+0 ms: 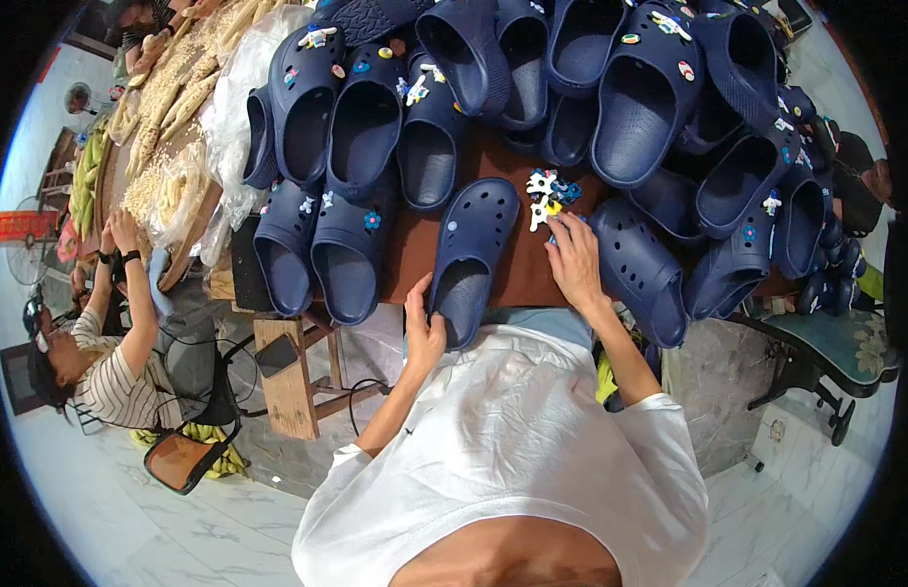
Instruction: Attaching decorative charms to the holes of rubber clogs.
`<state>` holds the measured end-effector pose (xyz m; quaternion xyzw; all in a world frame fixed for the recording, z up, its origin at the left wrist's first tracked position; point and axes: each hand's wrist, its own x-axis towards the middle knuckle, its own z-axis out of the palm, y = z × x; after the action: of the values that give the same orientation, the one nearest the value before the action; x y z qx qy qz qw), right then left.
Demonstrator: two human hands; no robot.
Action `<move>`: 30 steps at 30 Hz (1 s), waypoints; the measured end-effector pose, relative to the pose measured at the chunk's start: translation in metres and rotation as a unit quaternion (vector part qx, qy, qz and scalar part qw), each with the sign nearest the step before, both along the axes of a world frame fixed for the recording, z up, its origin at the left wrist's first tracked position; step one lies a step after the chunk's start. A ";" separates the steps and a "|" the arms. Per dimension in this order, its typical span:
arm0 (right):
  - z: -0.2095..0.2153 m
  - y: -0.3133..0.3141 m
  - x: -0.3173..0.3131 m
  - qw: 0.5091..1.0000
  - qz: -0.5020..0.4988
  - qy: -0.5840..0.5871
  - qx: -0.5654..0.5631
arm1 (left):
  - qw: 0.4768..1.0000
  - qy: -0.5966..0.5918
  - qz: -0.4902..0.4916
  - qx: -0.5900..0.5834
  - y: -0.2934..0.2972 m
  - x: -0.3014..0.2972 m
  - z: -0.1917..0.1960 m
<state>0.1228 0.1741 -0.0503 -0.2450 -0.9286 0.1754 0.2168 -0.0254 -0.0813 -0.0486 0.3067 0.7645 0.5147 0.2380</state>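
A navy clog [470,259] with several holes lies in front of me, its toe pointing away. A single small pale charm sits on its top. My left hand [424,328] grips it at the left side of the heel, thumb at the rim. Beyond and to its right is a small pile of shoe charms [549,191], white, blue and yellow. My right hand [575,262] reaches to this pile, fingers bent and slightly apart, fingertips at the white charms. Beside that hand lies another navy clog [638,272], with no charms showing on it.
Navy clogs with charms [351,240] stand in piles left, right and behind on the brown tabletop [407,259]. A phone [277,356] lies on a wooden stool [291,406]. At left, a person [116,362] works at a table of corn [175,98]. An office chair [830,342] stands at right.
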 end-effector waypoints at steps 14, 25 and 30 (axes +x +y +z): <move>0.010 0.029 -0.033 1.000 -0.002 0.003 0.015 | 0.992 -0.064 0.003 0.113 0.046 0.021 0.036; 0.017 0.044 -0.047 0.997 0.023 -0.078 0.015 | 0.828 -0.537 0.073 0.142 0.107 -0.009 0.019; 0.025 0.036 -0.040 0.999 0.029 -0.033 -0.015 | 0.769 -0.589 0.134 0.209 0.127 -0.014 0.020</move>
<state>0.0829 0.2102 -0.0253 -0.2267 -0.9392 0.1871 0.1774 -0.0392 0.0456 -0.0282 -0.1200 0.3811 0.7685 0.4998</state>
